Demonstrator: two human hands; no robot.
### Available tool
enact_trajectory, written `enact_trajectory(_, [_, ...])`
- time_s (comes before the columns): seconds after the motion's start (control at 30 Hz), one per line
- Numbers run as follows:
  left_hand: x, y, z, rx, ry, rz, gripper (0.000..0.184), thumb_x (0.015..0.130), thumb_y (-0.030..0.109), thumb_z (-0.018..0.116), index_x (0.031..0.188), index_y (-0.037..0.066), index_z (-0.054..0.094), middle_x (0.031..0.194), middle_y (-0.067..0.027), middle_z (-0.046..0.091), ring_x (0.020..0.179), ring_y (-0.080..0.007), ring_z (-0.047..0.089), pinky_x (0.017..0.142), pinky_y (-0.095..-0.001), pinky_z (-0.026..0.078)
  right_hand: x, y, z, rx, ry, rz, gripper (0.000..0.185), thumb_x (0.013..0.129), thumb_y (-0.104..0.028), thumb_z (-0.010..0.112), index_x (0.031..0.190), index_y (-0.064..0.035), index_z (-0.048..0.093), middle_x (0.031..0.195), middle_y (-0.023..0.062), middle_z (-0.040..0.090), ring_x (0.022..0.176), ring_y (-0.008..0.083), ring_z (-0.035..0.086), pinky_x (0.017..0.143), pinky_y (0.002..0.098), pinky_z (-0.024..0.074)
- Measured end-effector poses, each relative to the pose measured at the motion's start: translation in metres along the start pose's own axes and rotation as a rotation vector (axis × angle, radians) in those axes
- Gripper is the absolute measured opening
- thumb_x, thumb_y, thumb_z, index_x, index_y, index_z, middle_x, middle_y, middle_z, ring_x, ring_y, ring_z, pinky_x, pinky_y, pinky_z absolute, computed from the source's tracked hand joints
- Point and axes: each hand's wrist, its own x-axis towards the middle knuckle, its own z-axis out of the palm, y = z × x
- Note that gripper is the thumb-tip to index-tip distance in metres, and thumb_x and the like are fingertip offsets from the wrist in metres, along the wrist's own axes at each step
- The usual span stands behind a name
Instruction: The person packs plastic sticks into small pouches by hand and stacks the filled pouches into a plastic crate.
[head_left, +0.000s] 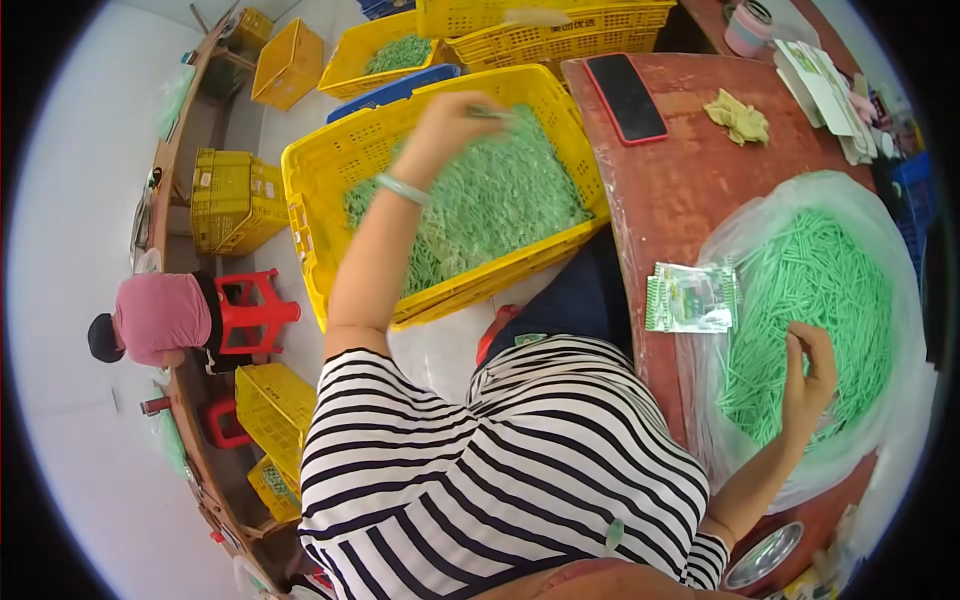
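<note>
Over the yellow crate (pixel 305 255), my left hand (pixel 452 128) is smeared by motion, its fingers closed on something small I cannot make out. The crate holds a deep heap of small clear packets with green contents (pixel 500 185). On the right, my right hand (pixel 812 375) is at a large clear plastic bag (pixel 745 235) full of thin green sticks (pixel 825 290). Its thumb and fingertips come together above the sticks; whatever is between them is hidden. A few flat green-and-white printed sachets (pixel 692 298) lie beside the bag on the red table.
The red table (pixel 650 200) carries a phone (pixel 626 98), a crumpled yellow cloth (pixel 737 118) and a metal dish (pixel 765 556). More yellow crates (pixel 235 200) stand on the floor. A person in a pink top (pixel 165 320) sits by a red stool (pixel 255 312) at the left bench.
</note>
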Motion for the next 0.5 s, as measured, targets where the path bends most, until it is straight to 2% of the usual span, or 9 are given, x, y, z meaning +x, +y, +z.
enact_trajectory(0.03, [0.004,-0.041,-0.041,0.163,0.042,-0.079,0.018,0.075,0.016,0.073,0.087,0.003,0.069,0.081,-0.0052,0.068,0.072,-0.0143,0.06,0.066,-0.0292,0.048,-0.005,0.011,-0.007,-0.036,0.017,0.024,0.01,0.088,0.001,0.055,0.097,0.0016,0.059,0.091,0.0035,0.056,0.084,0.0101,0.052,0.077,0.0217,0.0414])
enact_trajectory(0.1, [-0.002,-0.127,-0.105,0.468,0.141,-0.3,0.024,0.07,0.018,0.077,0.089,0.004,0.069,0.084,-0.0069,0.068,0.075,-0.0167,0.062,0.069,-0.0308,0.049,-0.015,0.03,-0.019,-0.016,0.096,0.117,0.008,0.086,0.002,0.056,0.094,0.0025,0.06,0.089,0.0055,0.058,0.083,0.013,0.054,0.076,0.0241,0.0428])
enact_trajectory(0.17, [-0.014,-0.207,-0.142,0.318,0.289,-0.46,0.031,0.066,0.019,0.08,0.091,0.004,0.07,0.088,-0.0094,0.068,0.077,-0.0179,0.062,0.072,-0.0321,0.049,-0.029,0.051,-0.033,-0.044,0.091,0.169,0.01,0.088,0.0,0.055,0.097,0.0027,0.059,0.094,0.0048,0.058,0.086,0.0119,0.053,0.079,0.0237,0.0431])
enact_trajectory(0.23, [-0.024,-0.283,-0.168,0.356,0.312,-0.508,0.032,0.065,0.018,0.081,0.092,0.004,0.07,0.089,-0.0103,0.068,0.078,-0.0188,0.063,0.072,-0.0325,0.049,-0.042,0.065,-0.044,0.008,0.203,0.26,0.013,0.09,-0.001,0.055,0.102,0.003,0.059,0.098,0.0049,0.058,0.089,0.011,0.053,0.081,0.0236,0.0434])
enact_trajectory(0.27, [-0.024,-0.302,-0.172,0.393,0.332,-0.556,0.033,0.065,0.018,0.081,0.093,0.004,0.07,0.091,-0.0112,0.068,0.079,-0.0197,0.063,0.073,-0.033,0.049,-0.046,0.07,-0.051,0.009,0.205,0.279,0.016,0.092,-0.004,0.053,0.105,0.0039,0.058,0.099,0.005,0.058,0.091,0.0109,0.053,0.082,0.0238,0.0437])
enact_trajectory(0.5, [-0.022,-0.313,-0.148,0.424,0.209,-0.634,0.032,0.066,0.019,0.08,0.094,0.005,0.071,0.096,-0.0134,0.068,0.087,-0.0226,0.063,0.079,-0.0341,0.048,-0.052,0.059,-0.062,-0.083,0.247,0.422,0.019,0.093,-0.008,0.053,0.106,0.0044,0.058,0.101,0.0062,0.058,0.093,0.0117,0.053,0.083,0.0244,0.044])
